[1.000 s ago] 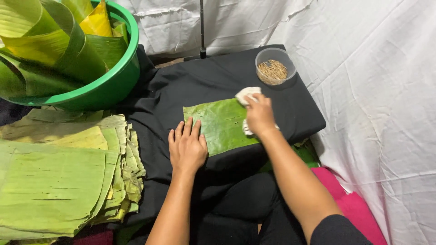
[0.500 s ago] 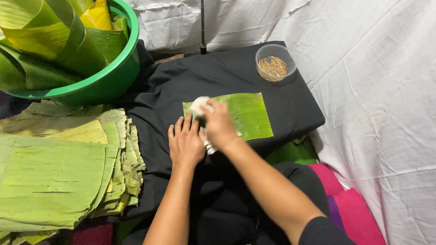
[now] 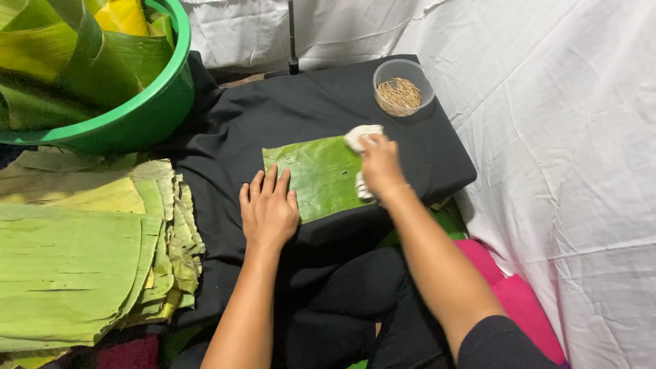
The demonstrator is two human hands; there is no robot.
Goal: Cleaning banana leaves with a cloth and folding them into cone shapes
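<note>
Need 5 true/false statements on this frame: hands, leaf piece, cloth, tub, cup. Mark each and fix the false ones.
1. The left hand lies flat on the near left corner of the cut leaf piece. True.
2. The right hand is empty. False: it grips a white cloth at the leaf piece's right edge.
3. The clear cup holds thin sticks. True.
4. The green tub is empty. False: it holds rolled green and yellow leaves.
5. The stack of flat leaves lies to the right of the black cloth. False: it lies to the left.
</note>
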